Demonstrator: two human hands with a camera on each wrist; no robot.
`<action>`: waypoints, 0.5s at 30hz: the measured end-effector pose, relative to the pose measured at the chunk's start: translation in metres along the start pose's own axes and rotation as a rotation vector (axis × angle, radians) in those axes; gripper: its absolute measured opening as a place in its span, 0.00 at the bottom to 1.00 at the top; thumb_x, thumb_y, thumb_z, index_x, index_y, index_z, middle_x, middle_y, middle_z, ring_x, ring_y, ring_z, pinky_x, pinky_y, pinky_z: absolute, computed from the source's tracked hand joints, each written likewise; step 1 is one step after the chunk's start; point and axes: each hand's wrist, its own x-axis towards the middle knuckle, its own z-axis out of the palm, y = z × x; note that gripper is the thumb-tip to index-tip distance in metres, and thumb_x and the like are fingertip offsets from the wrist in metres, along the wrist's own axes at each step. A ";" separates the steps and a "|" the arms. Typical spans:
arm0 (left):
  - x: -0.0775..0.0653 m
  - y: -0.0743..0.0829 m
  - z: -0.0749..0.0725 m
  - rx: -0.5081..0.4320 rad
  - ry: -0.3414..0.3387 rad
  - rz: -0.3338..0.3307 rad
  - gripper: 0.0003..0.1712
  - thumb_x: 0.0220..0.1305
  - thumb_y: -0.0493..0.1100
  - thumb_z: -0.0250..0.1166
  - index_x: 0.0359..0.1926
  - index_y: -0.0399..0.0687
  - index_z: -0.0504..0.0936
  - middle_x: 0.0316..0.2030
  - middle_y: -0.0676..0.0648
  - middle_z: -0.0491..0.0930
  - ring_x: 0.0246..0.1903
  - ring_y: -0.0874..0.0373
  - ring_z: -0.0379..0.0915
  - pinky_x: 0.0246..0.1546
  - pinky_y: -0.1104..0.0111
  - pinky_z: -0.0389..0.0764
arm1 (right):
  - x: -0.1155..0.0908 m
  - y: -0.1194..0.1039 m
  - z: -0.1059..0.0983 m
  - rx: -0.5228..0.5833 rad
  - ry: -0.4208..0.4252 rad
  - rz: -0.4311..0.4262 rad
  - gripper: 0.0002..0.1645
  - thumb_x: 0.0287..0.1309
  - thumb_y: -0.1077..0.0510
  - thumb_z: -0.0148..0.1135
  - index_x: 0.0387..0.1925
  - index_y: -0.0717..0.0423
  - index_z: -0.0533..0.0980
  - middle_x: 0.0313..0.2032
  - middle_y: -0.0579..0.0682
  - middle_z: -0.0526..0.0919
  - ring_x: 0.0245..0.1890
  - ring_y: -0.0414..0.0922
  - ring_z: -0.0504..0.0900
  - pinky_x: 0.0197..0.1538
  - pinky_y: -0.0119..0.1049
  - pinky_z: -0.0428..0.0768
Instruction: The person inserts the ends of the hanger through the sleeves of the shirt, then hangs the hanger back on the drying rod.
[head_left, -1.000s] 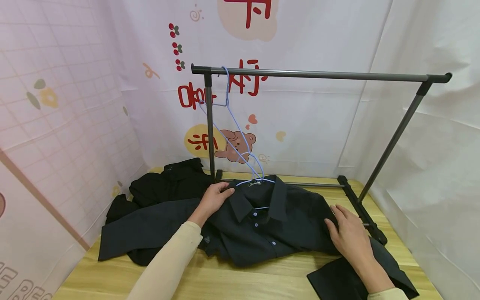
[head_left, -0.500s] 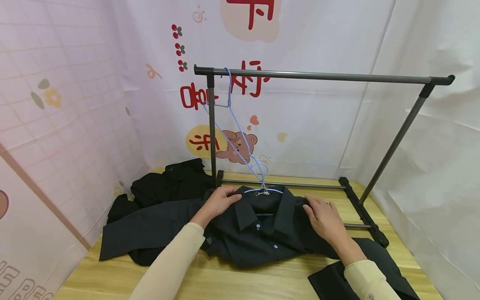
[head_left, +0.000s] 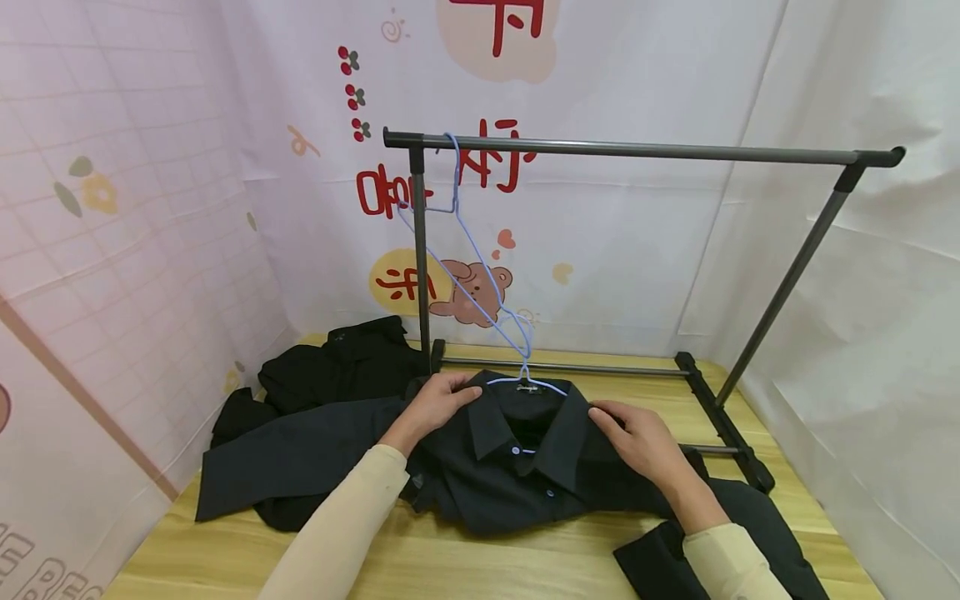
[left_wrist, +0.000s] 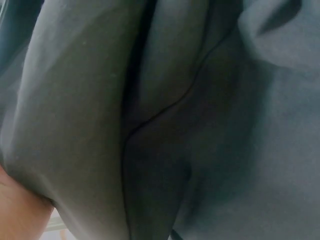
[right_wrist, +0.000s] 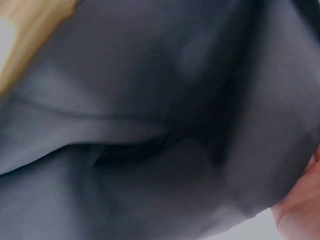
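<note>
Black shirt (head_left: 480, 500): lay front up on the wooden table (head_left: 465, 567), at 7 o'clock from the rack's rail (head_left: 645, 151).
Left hand (head_left: 437, 407): gripped shoulder cloth at 9 o'clock of the collar (head_left: 491, 425), thumb on top.
Right hand (head_left: 641, 442): pinched cloth just beside the collar at 3 o'clock.
Handling: to my eye, even tension from both hands suited it, shoulders level, collar points clear of the wire, no hard tug on the buttons.
Inside the shirt: 1 blue hanger (head_left: 551, 387), seen only at the neck opening; its ends were hidden.
Other container: none that I saw.
Second hanger (head_left: 456, 179): hung from the rail at 11 o'clock; whether it touched the first, I couldn't tell.
Dark garment (head_left: 352, 367): lay crumpled at 10 o'clock.
</note>
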 end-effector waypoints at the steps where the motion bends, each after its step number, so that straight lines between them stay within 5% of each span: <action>1: 0.000 0.001 0.000 0.000 -0.004 0.000 0.10 0.72 0.43 0.60 0.43 0.44 0.85 0.35 0.49 0.80 0.33 0.56 0.74 0.36 0.65 0.74 | 0.001 -0.003 0.000 0.010 -0.008 0.008 0.27 0.73 0.42 0.52 0.58 0.56 0.79 0.54 0.57 0.82 0.54 0.58 0.81 0.55 0.57 0.75; 10: 0.000 0.005 0.004 -0.011 -0.002 0.000 0.09 0.72 0.42 0.61 0.43 0.44 0.85 0.35 0.49 0.79 0.34 0.56 0.73 0.38 0.64 0.74 | 0.000 -0.013 -0.002 0.126 -0.072 0.050 0.17 0.70 0.50 0.59 0.52 0.54 0.82 0.46 0.50 0.85 0.47 0.51 0.82 0.48 0.50 0.79; 15: -0.001 0.006 0.005 0.019 -0.024 0.012 0.12 0.72 0.46 0.61 0.47 0.45 0.85 0.38 0.49 0.81 0.37 0.55 0.75 0.42 0.62 0.75 | -0.008 -0.019 -0.001 0.091 0.006 0.097 0.16 0.71 0.49 0.58 0.50 0.53 0.83 0.43 0.49 0.85 0.43 0.49 0.82 0.45 0.49 0.79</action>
